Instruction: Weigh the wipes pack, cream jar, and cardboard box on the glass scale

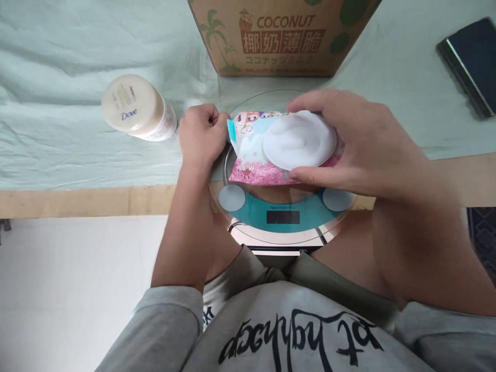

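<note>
A packet of wet wipes (248,150) was at the centre of the frame, over a round glass scale (253,219), its white lid (300,139) facing up. The right hand (360,139) spanned the packet's width, fingers on the far side and thumb by the lid's near rim. The left hand (201,134) was curled into a loose fist beside the other end; whether its fingertips pinched the end seal, I could not tell. Nor could I tell whether the packet touched the glass.

The scale's near part, with its dark display (282,217), jutted past the wooden edge (77,204) at lower centre. To my mind that was the main danger: weight or a downward push on that side could have tipped it towards the lap. The soft wrapper could also have slid from a slack grip, or a thumb under the rim could have popped the lid.

The Dove container (129,106) at upper left was near enough the left hand for an outward swing to knock it; the coconut carton (287,13) was at top centre.
</note>
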Tool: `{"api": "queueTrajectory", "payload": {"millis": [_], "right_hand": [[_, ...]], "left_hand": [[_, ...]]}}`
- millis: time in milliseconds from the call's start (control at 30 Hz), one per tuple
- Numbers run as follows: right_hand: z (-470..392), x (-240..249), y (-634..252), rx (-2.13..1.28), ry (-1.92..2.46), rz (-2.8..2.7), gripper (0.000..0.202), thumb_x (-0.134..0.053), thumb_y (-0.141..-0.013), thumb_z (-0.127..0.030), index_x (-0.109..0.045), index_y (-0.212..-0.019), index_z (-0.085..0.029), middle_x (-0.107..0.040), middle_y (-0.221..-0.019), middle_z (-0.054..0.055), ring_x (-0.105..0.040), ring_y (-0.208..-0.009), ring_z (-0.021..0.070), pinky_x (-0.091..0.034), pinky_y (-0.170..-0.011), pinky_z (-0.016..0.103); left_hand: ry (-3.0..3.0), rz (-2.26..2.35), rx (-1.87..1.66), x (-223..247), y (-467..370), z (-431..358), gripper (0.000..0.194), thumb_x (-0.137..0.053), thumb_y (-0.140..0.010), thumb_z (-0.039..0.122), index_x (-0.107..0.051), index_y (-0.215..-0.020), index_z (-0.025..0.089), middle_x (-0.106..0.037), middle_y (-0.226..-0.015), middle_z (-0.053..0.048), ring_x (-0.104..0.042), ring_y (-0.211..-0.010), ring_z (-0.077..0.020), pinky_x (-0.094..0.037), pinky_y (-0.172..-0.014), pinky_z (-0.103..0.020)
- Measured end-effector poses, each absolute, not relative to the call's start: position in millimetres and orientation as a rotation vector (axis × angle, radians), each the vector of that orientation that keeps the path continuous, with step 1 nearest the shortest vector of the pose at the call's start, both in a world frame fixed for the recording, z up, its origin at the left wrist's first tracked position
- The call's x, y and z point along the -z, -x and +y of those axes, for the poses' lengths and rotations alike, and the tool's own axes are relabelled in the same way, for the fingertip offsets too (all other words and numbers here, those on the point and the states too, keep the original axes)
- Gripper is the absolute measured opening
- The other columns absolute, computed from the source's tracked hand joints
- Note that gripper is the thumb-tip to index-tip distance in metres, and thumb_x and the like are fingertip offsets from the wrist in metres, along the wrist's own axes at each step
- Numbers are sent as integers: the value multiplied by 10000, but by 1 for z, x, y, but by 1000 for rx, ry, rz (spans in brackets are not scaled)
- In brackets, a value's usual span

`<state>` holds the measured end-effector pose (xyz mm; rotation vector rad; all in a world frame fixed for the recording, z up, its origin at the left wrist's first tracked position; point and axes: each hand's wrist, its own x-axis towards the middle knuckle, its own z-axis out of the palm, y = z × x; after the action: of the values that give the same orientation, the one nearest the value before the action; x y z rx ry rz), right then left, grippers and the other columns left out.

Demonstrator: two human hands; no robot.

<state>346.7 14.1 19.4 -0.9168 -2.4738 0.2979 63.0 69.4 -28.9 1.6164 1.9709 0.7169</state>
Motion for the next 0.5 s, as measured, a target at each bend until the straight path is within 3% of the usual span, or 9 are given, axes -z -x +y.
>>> {"api": "queueTrajectory", "payload": {"millis": [67, 233, 400, 500], "right_hand": [[13, -17, -348, -298, 917, -2472, 675, -713, -1081, -651, -607, -1621, -261, -725, -1455, 92, -760, -1296, 265, -671, -1044, 446], [8, -11, -350, -260, 925, -2400, 560, -717, -1047, -407, -607, -1577, -262, -703, -1509, 74, -737, -1361, 241, -651, -1118, 424], [20, -5, -338, -161, 839, -2401, 625, -677, -1080, -629, -617, -1570, -245, -704, -1400, 99, -738, -1231, 237, -616, -1006, 434], [21, -8, -342, -170, 803, -2336, 554, -745, -1062, -572, -644, -1523, -280, -715, -1382, 57, -733, -1248, 173, -628, -1007, 348]], "left_hand": [[-1623, 1964, -721, 31, -61, 69, 422, -690, -924, 145, -435, -600, 232, -416, -636, -14, -405, -692, -192, -314, -731, -421], [-1601, 1966, -715, 29, -63, 69, 443, -700, -934, 146, -422, -600, 231, -378, -644, -10, -371, -697, -189, -298, -747, -423], [-1610, 1984, -689, 27, -64, 69, 429, -688, -917, 124, -434, -589, 230, -383, -634, -12, -388, -686, -191, -298, -734, -416], [-1616, 1969, -700, 29, -62, 69, 417, -685, -930, 130, -451, -599, 229, -392, -634, -13, -412, -695, -195, -319, -735, -408]]}}
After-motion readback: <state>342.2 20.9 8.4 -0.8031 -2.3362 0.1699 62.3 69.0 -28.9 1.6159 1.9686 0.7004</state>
